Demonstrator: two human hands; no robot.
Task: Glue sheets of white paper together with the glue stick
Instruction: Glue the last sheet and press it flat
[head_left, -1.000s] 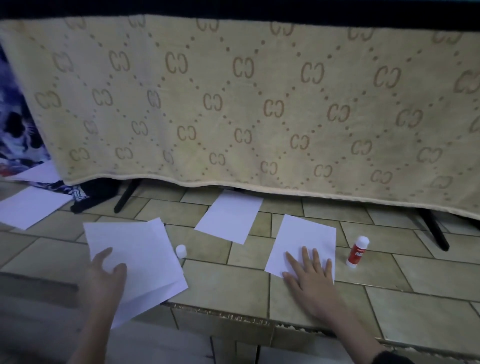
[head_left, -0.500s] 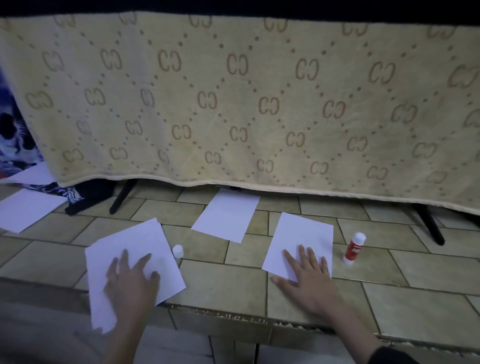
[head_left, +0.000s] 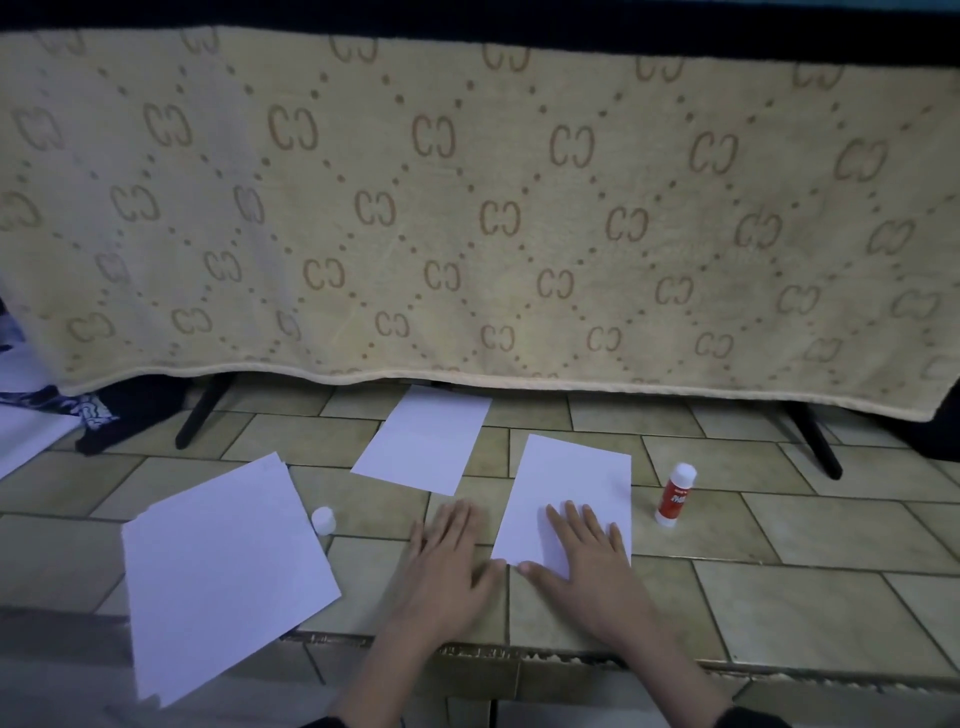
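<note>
Pressing flat, fingers spread and holding nothing, the right hand (head_left: 582, 564) pins the small sheet (head_left: 571, 493) at lower centre; the left hand (head_left: 449, 566) lies open on tile beside it. The uncapped glue stick (head_left: 675, 493) stands just right; a careless reach could topple it.

The left hand (head_left: 447, 564) has left the paper stack (head_left: 218, 566) and now lies flat on the tiles (head_left: 374, 587).

The beige woven blanket (head_left: 467, 218) hanging behind the floor tiles repeats a mirrored double-C monogram in brown between dotted diamonds. Below its hem, the red-and-white glue stick (head_left: 675, 493) carries white lettering too blurred to read.
</note>
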